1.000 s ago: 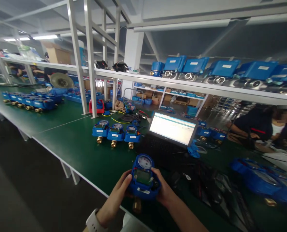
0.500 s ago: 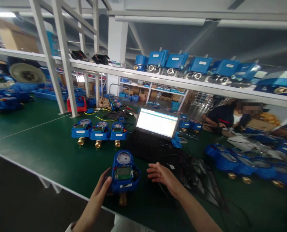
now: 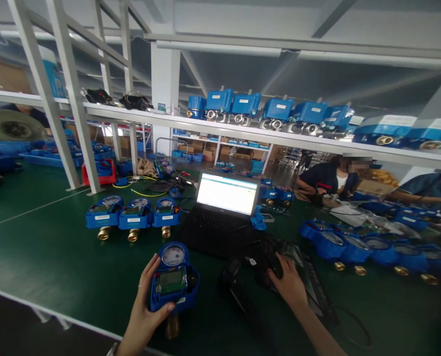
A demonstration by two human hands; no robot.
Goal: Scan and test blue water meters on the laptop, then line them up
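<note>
A blue water meter with a round dial, a small display and a brass pipe end sits on the green table near its front edge. My left hand is wrapped round its left side, thumb across the front. To the right, my right hand rests over a black computer mouse, its fingers curved round it. Between my hands lies a black handheld scanner, partly in shadow. Behind them a black laptop stands with its lid raised and a bright page on the screen.
Three similar meters stand in a row left of the laptop. Several more meters line the right side. A loose cable curls at the right. Overhead runs a shelf bearing blue units. Another person sits across the table.
My right hand has moved right from open air onto the mouse. My left hand has closed further round the meter. The view has shifted to the right.
</note>
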